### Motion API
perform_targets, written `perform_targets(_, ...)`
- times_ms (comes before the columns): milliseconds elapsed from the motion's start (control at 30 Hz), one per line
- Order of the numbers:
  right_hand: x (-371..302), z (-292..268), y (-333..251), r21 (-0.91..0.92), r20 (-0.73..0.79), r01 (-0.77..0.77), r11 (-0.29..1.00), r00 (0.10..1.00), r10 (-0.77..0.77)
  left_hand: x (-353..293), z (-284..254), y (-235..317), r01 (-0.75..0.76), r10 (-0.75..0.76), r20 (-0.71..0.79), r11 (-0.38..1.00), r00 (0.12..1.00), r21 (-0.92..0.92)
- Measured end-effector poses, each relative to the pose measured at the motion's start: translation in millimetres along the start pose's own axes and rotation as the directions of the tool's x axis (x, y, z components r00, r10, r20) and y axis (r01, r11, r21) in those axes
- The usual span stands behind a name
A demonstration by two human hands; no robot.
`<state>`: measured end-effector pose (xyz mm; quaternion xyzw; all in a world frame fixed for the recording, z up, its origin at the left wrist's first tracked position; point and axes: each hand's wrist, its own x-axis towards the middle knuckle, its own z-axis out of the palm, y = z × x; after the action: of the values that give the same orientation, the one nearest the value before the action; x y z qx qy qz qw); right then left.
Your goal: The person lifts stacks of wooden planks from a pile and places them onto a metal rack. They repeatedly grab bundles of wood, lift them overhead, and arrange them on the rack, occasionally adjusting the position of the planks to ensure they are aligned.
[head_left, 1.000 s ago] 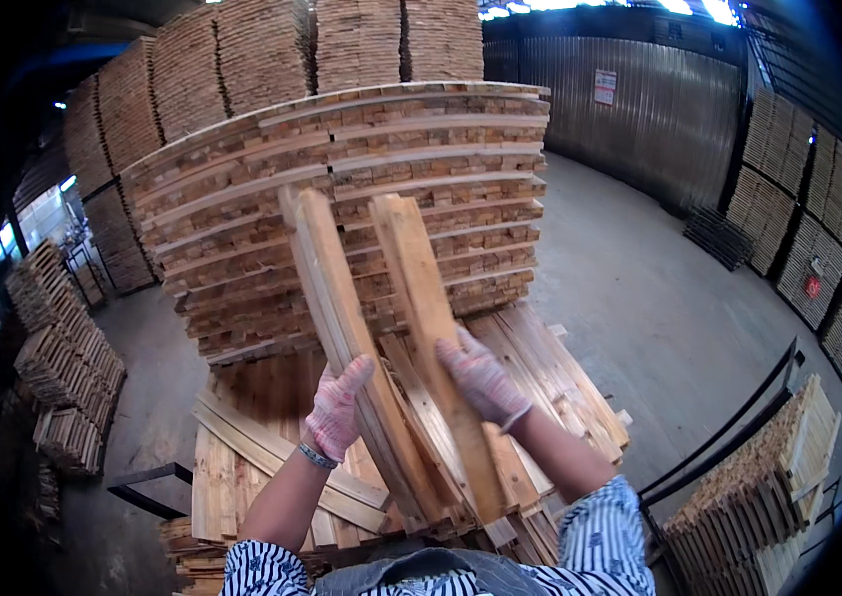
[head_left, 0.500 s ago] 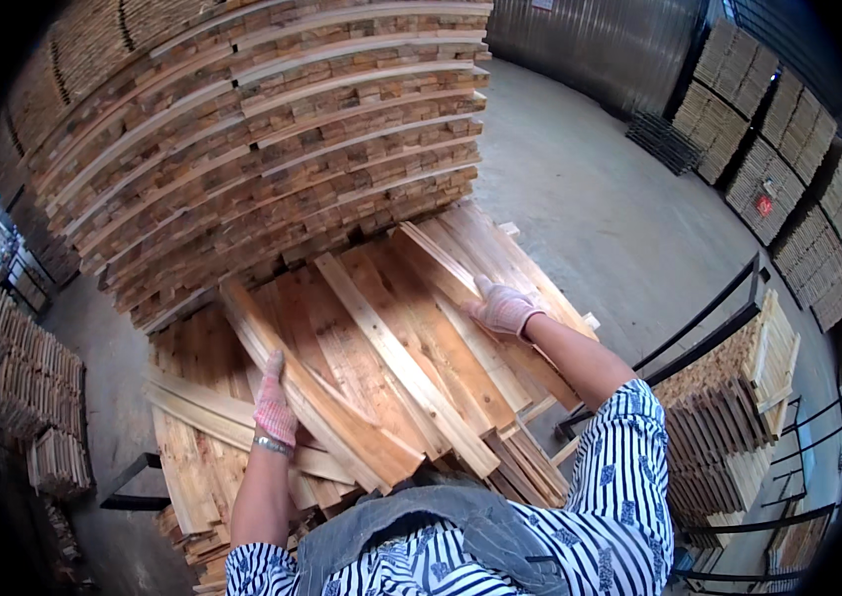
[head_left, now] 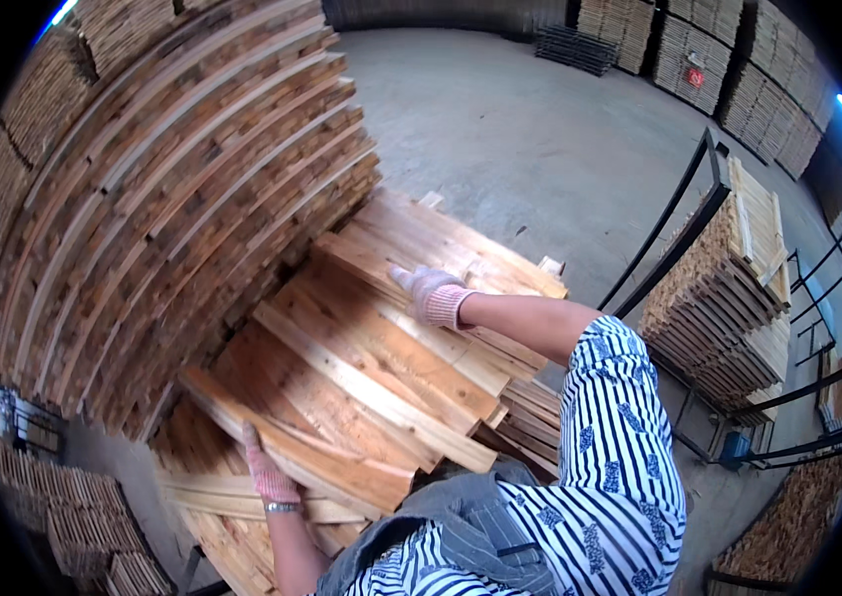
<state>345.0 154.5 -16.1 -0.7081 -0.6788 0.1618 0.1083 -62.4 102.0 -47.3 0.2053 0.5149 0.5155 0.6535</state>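
Note:
Both my hands wear pinkish knit work gloves over a pile of wooden planks. My left hand (head_left: 270, 477) is closed at the left edge of a long orange-brown plank (head_left: 341, 463), thumb pointing up along it; its fingers are partly hidden by the board. Farther off and to the right, my right hand (head_left: 433, 295) grips the edge of another plank (head_left: 361, 260), with some fingertips out of sight. Between the hands lie several boards side by side, among them a narrow pale one (head_left: 371, 382). Thin pale strips (head_left: 212, 497) lie crosswise beside my left wrist.
A tall stack of layered lumber (head_left: 192, 219) rises at the pile's far left side. On the right stand a black metal frame (head_left: 674, 219) and another wood stack (head_left: 719, 288). More stacks (head_left: 689, 65) line the back beyond the concrete floor (head_left: 480, 119). Planks (head_left: 73, 507) are piled lower left.
The view has swung to the right, so the tall stack now sits farther left. Both hands remain at their planks; my right arm reaches more across to the left.

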Motion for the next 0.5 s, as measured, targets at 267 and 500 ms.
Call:
perform_targets(267, 37, -100, 125, -0.106, -0.107, -0.156, 0.982, 0.984, 0.145, 5, -13, -3, -0.053, 0.048, -0.086, 0.997, 0.995, -0.064)
perform_targets(500, 67, -39, 154, 0.005, -0.068, -0.231, 0.973, 0.971, 0.231, 3, 9, -6, -0.041, 0.056, -0.21, 0.996, 0.976, 0.075)
